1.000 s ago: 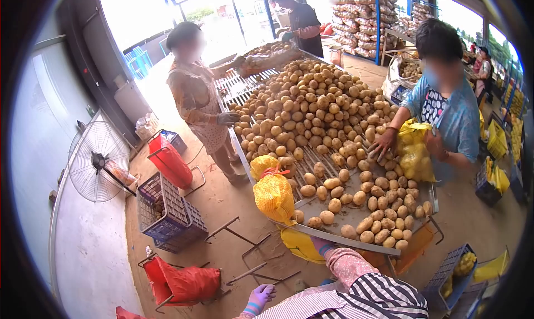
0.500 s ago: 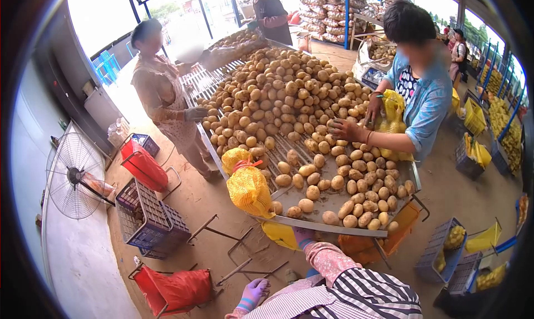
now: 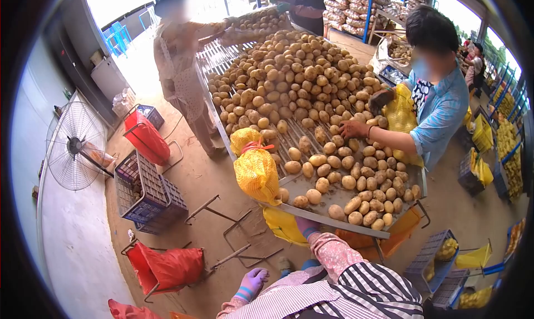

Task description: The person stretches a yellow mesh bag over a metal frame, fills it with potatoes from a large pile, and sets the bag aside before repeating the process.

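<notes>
The long slatted table point(image 3: 334, 221) takes up most of the view. It is heaped with potatoes point(image 3: 300, 80), far too many to count. Three co-workers stand round it: one in a floral top point(image 3: 183, 68), one in blue point(image 3: 439, 113) and one at the far end point(image 3: 306, 2). There is one fan point(image 3: 75, 146) on the left. Near it are two blue crates point(image 3: 142, 194), with a third behind them and more on the right. Two red bags point(image 3: 146, 138) hang on wire stands. One full yellow sack point(image 3: 256, 171), tied at the neck, sits on the table's near corner. One yellow bag point(image 3: 281, 224) hangs below the table's end lip. The right hand point(image 3: 306, 226), gloved in purple, is at the bag's rim, half hidden under the lip, so I cannot tell whether its grip is closed on the rim. The left hand point(image 3: 253, 280) hangs low by the apron, well away from the bag, with its fingers loosely spread and nothing in them. The bag's mouth should probably be held wide and tight against the lip, so that potatoes rolling off drop in rather than onto the floor. The free hand would help by taking the bag's weight from beneath.
</notes>
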Tool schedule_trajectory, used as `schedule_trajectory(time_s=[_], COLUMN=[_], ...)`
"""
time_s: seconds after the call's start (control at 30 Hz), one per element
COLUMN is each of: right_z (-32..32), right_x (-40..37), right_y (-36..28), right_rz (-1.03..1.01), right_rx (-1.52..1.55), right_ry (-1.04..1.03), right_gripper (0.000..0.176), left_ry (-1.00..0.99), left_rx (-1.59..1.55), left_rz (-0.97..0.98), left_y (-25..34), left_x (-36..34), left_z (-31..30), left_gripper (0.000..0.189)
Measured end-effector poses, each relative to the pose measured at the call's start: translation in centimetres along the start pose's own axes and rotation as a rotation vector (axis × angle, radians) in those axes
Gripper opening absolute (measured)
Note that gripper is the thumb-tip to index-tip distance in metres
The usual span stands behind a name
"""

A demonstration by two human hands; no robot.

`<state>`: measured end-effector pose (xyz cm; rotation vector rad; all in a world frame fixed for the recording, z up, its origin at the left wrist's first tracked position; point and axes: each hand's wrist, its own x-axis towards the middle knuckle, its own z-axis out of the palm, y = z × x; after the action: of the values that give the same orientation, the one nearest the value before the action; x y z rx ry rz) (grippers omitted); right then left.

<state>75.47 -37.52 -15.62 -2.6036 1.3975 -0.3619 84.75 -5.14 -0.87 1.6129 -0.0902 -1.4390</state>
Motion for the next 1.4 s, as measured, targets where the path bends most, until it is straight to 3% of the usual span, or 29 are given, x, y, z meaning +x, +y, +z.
schedule_trajectory(time_s=[0.03,0.07,0.13,0.2,0.3,0.4,0.5,0.57,0.7,0.77,0.87,1.0,1.03,1.1,1.17,1.2,1.33,1.4], right_z=[0.4,-2.2,-0.1,-1.0,-1.0,-2.8,-4.3,-4.2,-6.3,-6.5,-5.6,-7.1,-7.1,-6.3,-4.9,-4.9,-7.0,-8.3], right_x=[0.0,0.0,-0.3,0.0,0.3,0.3,0.3,-0.2,-1.3,-2.7,-3.5,-2.4,-2.3,-2.7,-3.0,-3.2,-4.7,-6.0], right_y=[-0.2,-0.6,-0.3,-0.6,-0.1,-0.7,-1.2,-1.1,-1.4,-1.1,-0.3,-2.8,-3.1,-3.3,-3.0,-2.6,-1.9,-1.4], right_rz=[0.113,0.095,0.117,0.168,0.070,0.039,0.117,-0.062,-0.238,-0.403,-0.263,-0.113,-0.047,0.030,0.327,0.146,0.149,0.233], right_rx=[0.048,0.129,0.090,0.095,0.106,0.012,0.163,0.179,0.177,0.203,0.259,0.394,0.456,0.506,0.732,0.640,0.820,0.959], right_ry=[0.020,-0.113,0.012,-0.106,-0.015,-0.060,-0.202,-0.103,-0.254,0.025,0.030,-0.057,-0.084,-0.127,-0.214,-0.128,-0.075,-0.023], right_gripper=[0.035,0.036,0.039,0.037,0.032,0.034,0.037,0.028,0.019,0.015,0.015,0.012,0.013,0.015,0.014,0.017,0.019,0.021], left_ry=[0.007,-0.016,0.019,0.027,0.025,-0.028,-0.040,-0.059,-0.094,-0.086,-0.140,0.130,0.119,0.280,0.255,0.238,0.203,0.189], left_rx=[-0.004,-0.062,-0.010,0.063,0.053,0.163,0.066,0.075,0.049,0.030,0.010,0.560,0.553,0.621,0.598,0.582,0.323,0.186], left_rz=[0.000,-0.027,-0.012,0.040,0.013,0.056,0.013,0.035,0.051,0.029,0.013,0.382,0.369,0.507,0.386,0.278,0.393,0.336], left_y=[0.1,0.1,1.1,0.2,-0.8,-0.7,-0.2,0.2,1.4,1.8,2.1,5.2,5.2,4.7,5.5,5.7,2.3,3.3], left_x=[-0.2,-0.1,-0.8,-0.3,0.5,1.1,1.9,2.7,5.0,6.8,10.6,13.5,15.0,17.9,19.6,20.4,23.8,22.6], left_z=[0.2,0.0,0.9,0.8,0.7,1.3,2.2,2.6,3.4,4.1,5.2,9.0,10.0,11.6,11.8,11.7,10.4,9.5], left_gripper=[0.026,0.025,0.025,0.029,0.031,0.032,0.032,0.033,0.032,0.029,0.032,0.046,0.046,0.046,0.044,0.042,0.029,0.026])
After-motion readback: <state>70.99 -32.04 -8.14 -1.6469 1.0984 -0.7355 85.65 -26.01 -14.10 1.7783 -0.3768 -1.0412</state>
